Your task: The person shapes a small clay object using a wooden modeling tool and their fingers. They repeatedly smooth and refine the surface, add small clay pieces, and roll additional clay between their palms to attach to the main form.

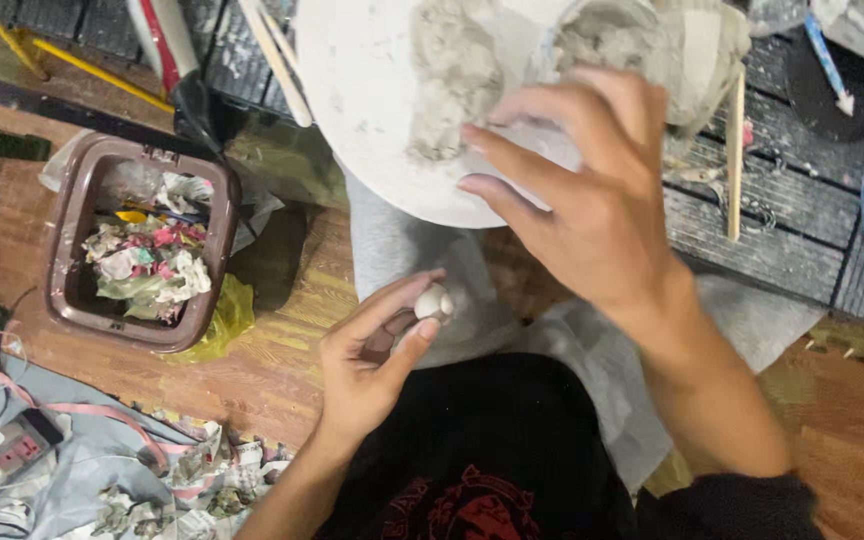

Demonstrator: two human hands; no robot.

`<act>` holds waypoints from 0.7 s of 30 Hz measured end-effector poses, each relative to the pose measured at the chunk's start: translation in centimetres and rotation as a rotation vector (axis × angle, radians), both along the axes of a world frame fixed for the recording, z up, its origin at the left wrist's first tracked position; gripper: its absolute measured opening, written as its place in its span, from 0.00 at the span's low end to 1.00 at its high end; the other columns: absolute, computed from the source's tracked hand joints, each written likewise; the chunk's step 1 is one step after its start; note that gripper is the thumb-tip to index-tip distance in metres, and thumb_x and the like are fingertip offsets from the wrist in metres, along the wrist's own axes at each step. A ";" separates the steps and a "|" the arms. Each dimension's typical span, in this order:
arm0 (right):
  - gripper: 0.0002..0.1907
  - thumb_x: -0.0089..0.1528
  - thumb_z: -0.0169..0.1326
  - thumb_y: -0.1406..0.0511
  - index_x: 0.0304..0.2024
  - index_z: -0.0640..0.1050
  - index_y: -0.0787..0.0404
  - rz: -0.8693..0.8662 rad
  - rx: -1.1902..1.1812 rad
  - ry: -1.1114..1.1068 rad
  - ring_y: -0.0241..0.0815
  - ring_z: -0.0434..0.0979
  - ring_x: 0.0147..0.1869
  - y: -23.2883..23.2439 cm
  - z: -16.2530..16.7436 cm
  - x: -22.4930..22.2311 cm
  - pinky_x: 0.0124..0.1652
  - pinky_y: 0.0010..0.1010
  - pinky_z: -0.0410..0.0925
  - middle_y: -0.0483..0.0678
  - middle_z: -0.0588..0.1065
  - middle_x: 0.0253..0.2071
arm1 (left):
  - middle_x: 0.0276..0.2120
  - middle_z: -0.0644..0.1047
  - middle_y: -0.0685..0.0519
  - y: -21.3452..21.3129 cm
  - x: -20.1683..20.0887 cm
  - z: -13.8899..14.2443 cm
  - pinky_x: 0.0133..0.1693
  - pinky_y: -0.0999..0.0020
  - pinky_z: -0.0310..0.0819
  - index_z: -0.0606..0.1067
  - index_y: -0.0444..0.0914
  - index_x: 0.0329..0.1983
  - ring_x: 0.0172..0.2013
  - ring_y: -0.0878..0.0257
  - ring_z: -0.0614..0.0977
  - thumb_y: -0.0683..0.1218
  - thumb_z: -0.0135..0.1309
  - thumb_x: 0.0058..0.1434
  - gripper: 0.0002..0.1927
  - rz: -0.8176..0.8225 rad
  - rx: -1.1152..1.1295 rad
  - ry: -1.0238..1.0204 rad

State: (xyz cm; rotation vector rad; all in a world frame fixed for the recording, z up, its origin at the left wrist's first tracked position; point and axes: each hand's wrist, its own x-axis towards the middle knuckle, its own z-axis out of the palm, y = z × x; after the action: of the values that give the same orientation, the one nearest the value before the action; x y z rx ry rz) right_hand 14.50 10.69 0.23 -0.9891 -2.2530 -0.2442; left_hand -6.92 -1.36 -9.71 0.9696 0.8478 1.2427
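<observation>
A small whitish lump (434,302), rounded and smooth like a bit of clay or putty, sat pinched between the thumb and fingertips of the left hand (377,365). That hand was curled closed around it, palm turned up, held low over a pale grey cloth (392,250) spread above the person's lap.

Above it, the right hand (582,190) was spread wide, the fingers long and parted, their tips resting on the grey-white mass (452,70) heaped on a large white round dish (362,110). It gripped nothing; whether the fingertips pressed into the mass or only touched it could not be told. The dish lay partly over the cloth and partly over a dark slatted surface (782,210), where a thin wooden stick (736,150) lay just right of the hand.

To the left, on the wooden floor (272,370), stood a brown square bin (72,240) filled with crumpled scraps of paper, a yellow bag (227,315) beside it. More torn paper (202,480) lay near the left forearm. The person's black shirt (492,450) filled the bottom edge.
</observation>
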 end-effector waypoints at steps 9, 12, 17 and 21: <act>0.12 0.63 0.68 0.63 0.47 0.85 0.61 0.227 -0.004 -0.333 0.41 0.69 0.55 2.7 3.0 -2.8 0.55 0.35 0.62 0.42 0.74 0.46 | 0.62 0.76 0.42 -0.6 0.3 0.0 0.61 0.62 0.81 0.75 0.33 0.61 0.60 0.56 0.81 0.35 0.57 0.66 0.19 -0.022 -0.020 0.087; 0.12 0.60 0.68 0.64 0.46 0.85 0.61 0.259 0.002 -0.379 0.40 0.72 0.53 3.0 3.8 -3.1 0.53 0.33 0.63 0.43 0.75 0.46 | 0.60 0.77 0.43 -0.6 0.2 0.2 0.59 0.64 0.81 0.76 0.33 0.61 0.58 0.57 0.82 0.35 0.58 0.66 0.19 -0.051 -0.040 0.131; 0.12 0.58 0.66 0.66 0.44 0.86 0.62 0.281 0.000 -0.380 0.41 0.74 0.51 3.3 4.3 -3.5 0.52 0.34 0.64 0.44 0.77 0.44 | 0.59 0.79 0.44 -0.5 0.4 0.3 0.56 0.65 0.83 0.77 0.34 0.60 0.56 0.58 0.83 0.36 0.59 0.64 0.20 -0.069 -0.065 0.171; 0.08 0.55 0.63 0.69 0.38 0.85 0.60 0.323 0.026 -0.425 0.39 0.75 0.49 3.6 4.8 -3.8 0.52 0.32 0.66 0.43 0.78 0.41 | 0.58 0.79 0.44 -0.6 0.5 0.0 0.54 0.66 0.84 0.77 0.35 0.60 0.55 0.59 0.84 0.36 0.59 0.64 0.20 -0.073 -0.034 0.194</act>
State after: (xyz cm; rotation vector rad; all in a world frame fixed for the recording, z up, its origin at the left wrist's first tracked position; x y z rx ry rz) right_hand 10.73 14.32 5.01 -0.5826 -2.7435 -0.3666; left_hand -6.41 -1.99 -9.67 1.0964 0.9730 1.0811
